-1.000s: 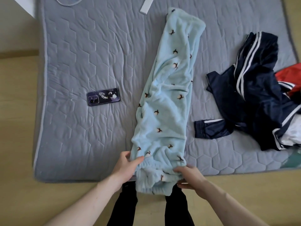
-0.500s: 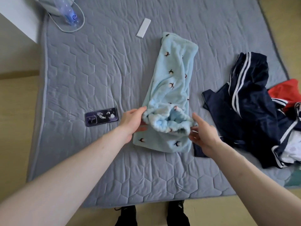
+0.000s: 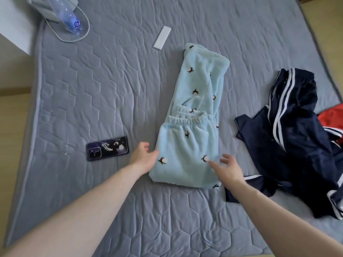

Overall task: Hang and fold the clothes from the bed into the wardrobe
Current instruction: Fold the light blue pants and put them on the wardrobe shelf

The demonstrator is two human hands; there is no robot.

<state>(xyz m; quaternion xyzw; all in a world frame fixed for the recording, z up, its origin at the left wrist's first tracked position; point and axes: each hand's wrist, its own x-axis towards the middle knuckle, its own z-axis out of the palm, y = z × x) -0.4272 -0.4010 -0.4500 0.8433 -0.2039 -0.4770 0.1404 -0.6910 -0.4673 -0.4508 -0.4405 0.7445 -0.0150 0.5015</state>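
Both hands open; left hand (image 3: 143, 158), right hand (image 3: 229, 168) touch pyjama trousers (image 3: 191, 145).

single head-worn view, looking steeply down, close over the bed (image 3: 115, 75), wide-angle, edges bowed

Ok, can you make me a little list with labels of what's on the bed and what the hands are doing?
Bed: grey quilted mattress
Being folded: fluffy light blue trousers, waistband end folded over the legs
Left hand: fingers straight, at the trousers' left edge
Right hand: open, fingers spread, at the trousers' right edge
Waiting: navy striped clothes, red garment
Other things: phone, white remote, plastic bottle
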